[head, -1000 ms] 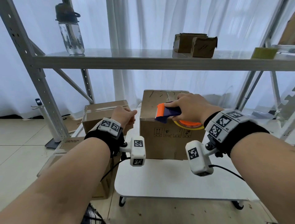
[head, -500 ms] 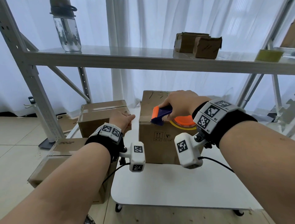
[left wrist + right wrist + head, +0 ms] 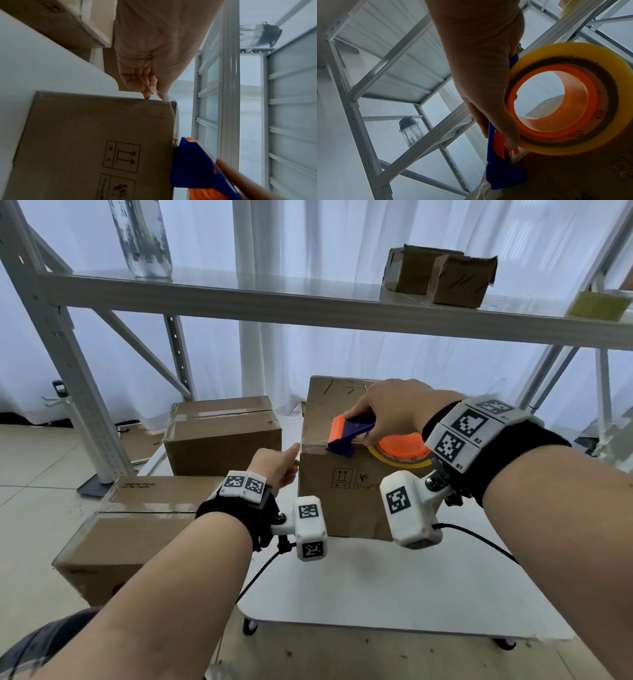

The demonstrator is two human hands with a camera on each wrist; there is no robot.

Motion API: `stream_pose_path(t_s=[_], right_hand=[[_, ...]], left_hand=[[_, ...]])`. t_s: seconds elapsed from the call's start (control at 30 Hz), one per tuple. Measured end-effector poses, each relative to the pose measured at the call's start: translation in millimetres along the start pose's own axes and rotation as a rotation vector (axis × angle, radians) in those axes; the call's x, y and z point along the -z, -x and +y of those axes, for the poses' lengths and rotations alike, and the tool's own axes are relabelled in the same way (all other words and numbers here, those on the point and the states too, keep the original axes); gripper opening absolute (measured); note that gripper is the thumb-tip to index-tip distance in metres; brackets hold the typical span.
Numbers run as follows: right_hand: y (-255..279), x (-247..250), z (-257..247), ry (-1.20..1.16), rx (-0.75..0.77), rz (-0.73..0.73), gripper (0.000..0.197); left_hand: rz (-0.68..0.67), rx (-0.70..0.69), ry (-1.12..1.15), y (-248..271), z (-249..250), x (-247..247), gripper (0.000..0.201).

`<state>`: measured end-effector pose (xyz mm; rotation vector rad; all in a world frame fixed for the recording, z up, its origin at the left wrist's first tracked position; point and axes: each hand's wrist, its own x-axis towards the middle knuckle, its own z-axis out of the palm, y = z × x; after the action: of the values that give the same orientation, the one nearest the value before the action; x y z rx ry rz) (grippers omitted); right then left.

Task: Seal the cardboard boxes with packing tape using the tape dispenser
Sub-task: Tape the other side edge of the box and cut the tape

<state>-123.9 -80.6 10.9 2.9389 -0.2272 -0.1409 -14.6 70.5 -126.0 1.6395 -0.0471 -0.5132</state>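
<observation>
A brown cardboard box stands on the white table. My right hand grips the blue and orange tape dispenser with its yellow tape roll, and the dispenser's nose rests on the box's top front edge. The right wrist view shows my fingers along the dispenser beside the roll. My left hand is at the box's top left corner. In the left wrist view its fingers pinch a clear tape end against the box corner.
Two more closed cardboard boxes sit to the left of the table. A metal shelf spans overhead with a water bottle, two small boxes and a yellow-green roll. Rack posts stand left and right.
My left hand has moved right to the box's top left corner and now pinches the tape end there. The right hand keeps the dispenser at the box's top front edge.
</observation>
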Motion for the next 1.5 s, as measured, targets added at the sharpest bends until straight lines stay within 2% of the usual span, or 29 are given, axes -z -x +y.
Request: stream_pose_path(t_s=[0.13,0.23,0.3,0.4,0.43,0.47,0.5,0.53,0.57,0.63,0.67,0.77,0.83,0.87,0.93,1.0,1.07,1.13,1.2,1.3,1.5], right_hand=[[3,0,-2,0.001,0.006,0.004,0.055],[4,1,-4,-0.01,-0.008,0.005,0.056],[6,1,-4,-0.013,-0.012,0.011,0.055],[8,1,-2,-0.012,-0.014,0.016,0.055],[9,1,-2,-0.01,-0.014,0.018,0.055],[9,0,-1,-0.011,-0.013,0.019,0.054],[9,0,-1,-0.017,-0.013,0.024,0.054],[8,0,-1,-0.029,-0.013,0.025,0.053],[8,0,-2,-0.039,-0.012,0.026,0.053],[9,0,-2,-0.044,-0.014,0.032,0.053],[10,-1,-1,-0.044,-0.017,0.033,0.053],[11,-3,0,-0.049,-0.031,0.042,0.054],[12,-4,-1,-0.047,-0.034,0.046,0.054],[12,-4,-1,-0.039,-0.031,0.049,0.054],[13,-4,-2,-0.02,-0.023,0.053,0.054],[15,-4,-2,-0.014,-0.019,0.057,0.054],[15,-4,-2,-0.012,-0.022,0.063,0.055],[14,-4,-2,-0.008,-0.021,0.06,0.055],[14,-5,-1,0.003,-0.014,0.062,0.055],[13,-5,0,0.006,-0.008,0.066,0.054],[11,-7,3,-0.001,0.001,0.07,0.056]], left_hand=[[-0.019,0.049,0.003,2,2,-2,0.033],[-0.001,0.05,-0.105,1,7,-4,0.038],[-0.034,0.086,-0.245,3,6,2,0.045],[-0.155,0.236,-0.581,9,-12,21,0.046],[-0.153,0.184,-0.705,6,-19,26,0.042],[-0.106,0.062,-0.776,1,-23,29,0.037],[-0.034,-0.08,-0.744,-4,-20,29,0.033],[0.017,-0.196,-0.604,-5,-13,26,0.032],[0.021,-0.236,-0.348,-1,-3,20,0.033],[-0.073,-0.204,0.131,11,17,4,0.035],[-0.098,-0.177,0.237,16,23,-3,0.033],[-0.148,-0.091,0.272,22,15,-14,0.028],[-0.21,-0.052,0.198,19,-3,-12,0.022],[-0.213,-0.081,0.119,14,-11,-9,0.023],[-0.181,-0.237,-0.046,4,-17,0,0.042],[-0.213,-0.439,-0.249,1,-10,10,0.06],[-0.257,-0.603,-0.548,2,1,16,0.062],[-0.238,-0.732,-0.81,4,7,17,0.055],[-0.231,-0.799,-0.851,4,9,18,0.051],[-0.243,-0.82,-0.787,0,9,18,0.046],[-0.172,-0.852,-0.751,-1,3,4,0.033]])
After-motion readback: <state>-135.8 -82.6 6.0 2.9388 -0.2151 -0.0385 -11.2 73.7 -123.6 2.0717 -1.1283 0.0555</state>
